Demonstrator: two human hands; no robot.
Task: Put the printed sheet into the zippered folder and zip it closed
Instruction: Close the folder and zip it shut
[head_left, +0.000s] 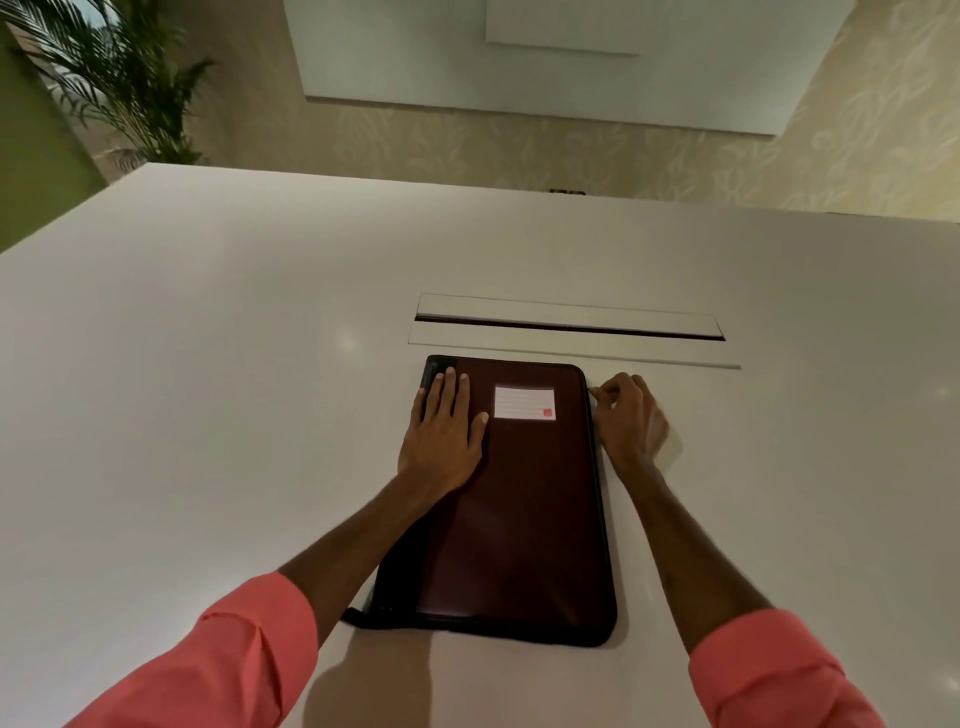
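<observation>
White tabletop (208, 415) is filling most of the view, pretty bare and glossy. Nearest the camera, two coral sleeves (218, 654) are coming in from the bottom corners. Between the forearms a dark maroon folder (519, 519) is lying flat and closed on the tabletop, long side running away from the person, with a short strap (353, 617) poking out at its near left corner. Can't see the printed sheet anywhere.

Left hand (441, 436) is lying flat and spread on the far left part of the cover, palm down, fingers reaching toward the far corner, not gripping anything. Right hand (631, 415) is sitting on the tabletop just beside the folder's right edge near the far corner, its grip pinched tight at the zipper line; the pull itself is too small to make out.

White label (523, 402) with ruled lines and a small red mark is sitting on the cover between the two hands. Just past the folder, a long cable slot (569, 327) is cut into the tabletop. Further back, a potted palm (119, 78) is standing at the left against patterned wallpaper.
</observation>
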